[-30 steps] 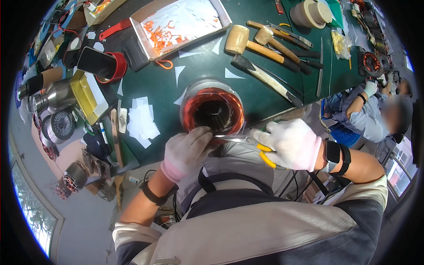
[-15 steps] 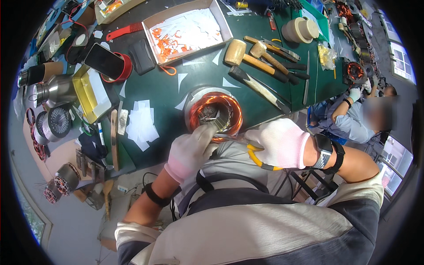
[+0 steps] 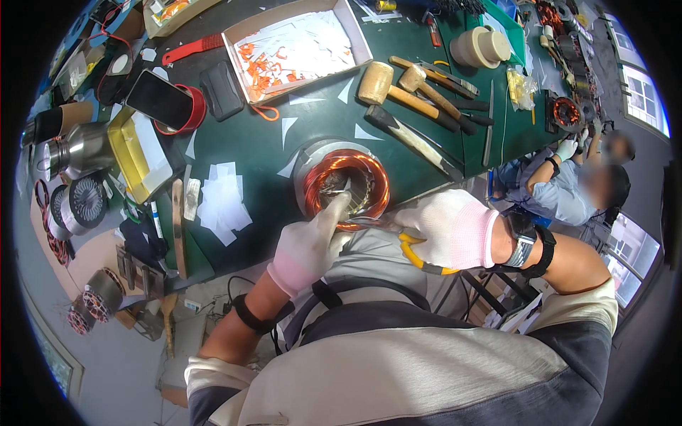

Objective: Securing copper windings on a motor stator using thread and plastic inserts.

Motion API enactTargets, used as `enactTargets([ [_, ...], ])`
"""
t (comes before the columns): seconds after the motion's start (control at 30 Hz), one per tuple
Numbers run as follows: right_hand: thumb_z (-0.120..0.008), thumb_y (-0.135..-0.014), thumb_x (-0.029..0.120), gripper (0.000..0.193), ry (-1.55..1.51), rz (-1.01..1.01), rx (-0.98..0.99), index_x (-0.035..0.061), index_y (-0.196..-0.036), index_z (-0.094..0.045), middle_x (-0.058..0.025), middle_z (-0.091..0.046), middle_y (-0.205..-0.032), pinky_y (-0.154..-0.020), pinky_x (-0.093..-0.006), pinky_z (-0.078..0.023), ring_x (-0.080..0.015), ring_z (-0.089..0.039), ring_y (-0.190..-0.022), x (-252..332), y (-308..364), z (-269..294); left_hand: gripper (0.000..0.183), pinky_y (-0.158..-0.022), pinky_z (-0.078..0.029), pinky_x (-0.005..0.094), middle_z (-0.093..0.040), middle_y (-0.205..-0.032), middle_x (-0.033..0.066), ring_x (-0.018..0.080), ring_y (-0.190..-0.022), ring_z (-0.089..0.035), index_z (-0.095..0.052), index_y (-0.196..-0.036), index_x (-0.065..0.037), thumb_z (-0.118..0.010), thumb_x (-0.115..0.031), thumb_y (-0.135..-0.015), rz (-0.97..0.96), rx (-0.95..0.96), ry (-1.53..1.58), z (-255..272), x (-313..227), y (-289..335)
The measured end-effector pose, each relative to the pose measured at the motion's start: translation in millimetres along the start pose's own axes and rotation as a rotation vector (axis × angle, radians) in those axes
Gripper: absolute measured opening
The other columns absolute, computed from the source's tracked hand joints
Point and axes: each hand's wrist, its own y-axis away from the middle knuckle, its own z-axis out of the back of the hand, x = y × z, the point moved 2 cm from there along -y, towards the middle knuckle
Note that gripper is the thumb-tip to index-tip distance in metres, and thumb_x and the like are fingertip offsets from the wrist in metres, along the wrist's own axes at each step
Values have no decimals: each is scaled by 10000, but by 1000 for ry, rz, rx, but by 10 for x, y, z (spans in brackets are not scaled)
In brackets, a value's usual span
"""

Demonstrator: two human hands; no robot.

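A round motor stator (image 3: 308,186) with orange copper windings rests at the table's near edge. My left hand (image 3: 312,245), in a white glove with a pink cuff, grips its near rim; one finger reaches into the bore, and the thumb is close to the rim outside. My right hand (image 3: 449,226), gloved alike, is closed around pliers (image 3: 414,255) with yellow and black handles. They point left toward the stator's near edge; their jaws are mostly hidden. Slim strips show inside the bore, partly behind my left finger.
Wooden-headed mallets (image 3: 375,84) and a hammer (image 3: 405,135) lie beyond the stator. A shallow box (image 3: 231,60) holds white and orange scraps. White paper pieces (image 3: 224,202), a phone (image 3: 160,98) and a steel bottle (image 3: 82,148) are leftward. People (image 3: 550,184) work at right.
My left finger has straightened and points farther into the stator's bore. The right hand stays nearly still with the pliers. The view has shifted slightly, and a second person at right shows more.
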Motion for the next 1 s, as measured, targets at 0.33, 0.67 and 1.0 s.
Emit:
enactTargets([
  [0.33,-689,-878,240,335,-57,-4,-86,41,-1140,-749,-206,-719,-816,-741,-490,-585,-409,-734,-816,-50,-46,-302,838,-790,-637,364,-770,-1202,177,310,-955,-794,-485,-1529,5,-891,-75,-800,22,-17,18,-31,-3,19],
  [0.67,-768,-890,341,452,-182,-277,-652,115,-1275,-694,-194,-733,-1027,-808,-460,-589,-411,-726,-940,-672,436,-626,709,-829,-630,399,-714,-1337,194,365,-1010,-762,-528,-1510,-40,-824,-134,-872,35,113,-72,186,-221,89],
  [1.0,-674,-907,257,323,-93,-457,-537,80,-1177,-654,-227,-737,-1027,-832,-524,-578,-436,-721,-972,-1226,-240,-1555,658,-967,-594,439,-682,-1366,198,392,-1173,-701,-556,-1494,-84,-784,-193,-887,22,178,13,164,-255,57],
])
